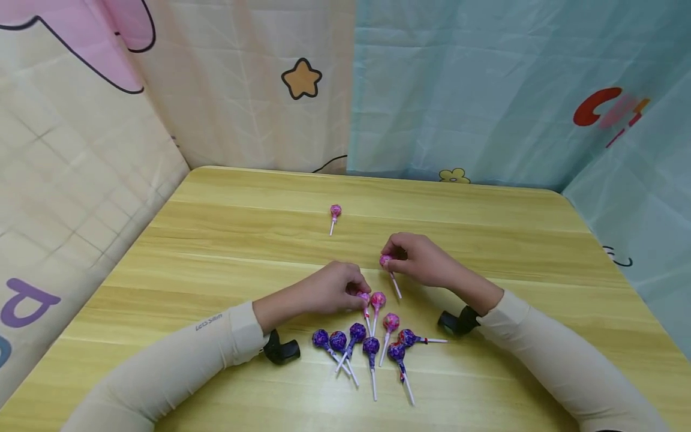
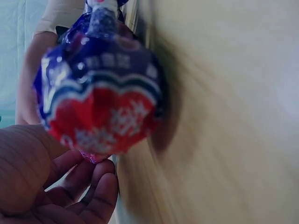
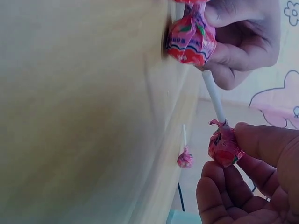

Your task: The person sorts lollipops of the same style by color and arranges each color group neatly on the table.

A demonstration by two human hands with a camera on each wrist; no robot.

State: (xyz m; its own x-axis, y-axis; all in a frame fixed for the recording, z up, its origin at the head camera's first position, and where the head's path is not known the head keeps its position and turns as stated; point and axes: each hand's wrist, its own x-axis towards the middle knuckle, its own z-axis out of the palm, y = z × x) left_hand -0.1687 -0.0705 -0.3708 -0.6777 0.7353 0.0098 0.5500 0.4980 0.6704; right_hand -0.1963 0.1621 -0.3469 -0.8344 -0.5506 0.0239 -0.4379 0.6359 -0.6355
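Observation:
In the head view my left hand (image 1: pixel 333 289) pinches the head of a pink lollipop (image 1: pixel 363 297), its stick pointing toward me. Further right, my right hand (image 1: pixel 423 259) holds another pink lollipop (image 1: pixel 385 260) between thumb and fingers. The right wrist view shows this lollipop (image 3: pixel 225 145) with its white stick tilted upward. Two pink lollipops, one beside the left fingertips (image 1: pixel 378 299) and one nearer me (image 1: pixel 391 322), lie on the table. A purple lollipop (image 2: pixel 98 102) fills much of the left wrist view, partly hiding the left hand (image 2: pixel 70 182).
Several purple-wrapped lollipops (image 1: pixel 370 345) lie closer to me, some with crossed sticks. One lone pink lollipop (image 1: pixel 336 210) rests toward the back of the wooden table (image 1: pixel 243 228). Printed curtains (image 1: pixel 459 90) hang behind and along the sides.

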